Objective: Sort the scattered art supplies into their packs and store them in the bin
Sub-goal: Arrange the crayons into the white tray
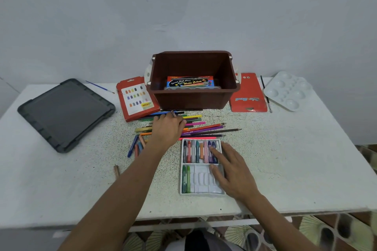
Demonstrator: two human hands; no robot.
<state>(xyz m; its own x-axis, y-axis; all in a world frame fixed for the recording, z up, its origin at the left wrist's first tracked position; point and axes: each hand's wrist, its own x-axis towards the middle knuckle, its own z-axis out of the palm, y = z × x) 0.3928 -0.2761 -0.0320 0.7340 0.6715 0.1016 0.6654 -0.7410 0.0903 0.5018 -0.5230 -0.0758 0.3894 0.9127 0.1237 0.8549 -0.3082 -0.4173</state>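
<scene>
- Left hand (167, 126) palm down on the loose coloured pencils (204, 128), fingers reaching toward the bin; cannot tell if they pinch a pencil.
- Right hand (230, 171) spread flat over the white crayon tray (201, 193), index fingertip touching the purple crayons in the far row, thumb over the near row.
- Tray on the counter (285, 159), just in front of the pencils; far row nearly full, near row has 2 green crayons (186, 178) at its left end.
- Brown bin (195, 98) at the counter's back centre, a watercolour box (190, 82) inside.
- Loose crayons (137, 145) left of the left forearm.
- Red pack (136, 98) touching the bin's left side, another red pack (247, 93) just right of it.
- White palette (287, 90) far right, a black brush (266, 96) between it and the right pack.
- Dark lid (65, 114) far left, a blue brush (100, 87) behind it.
</scene>
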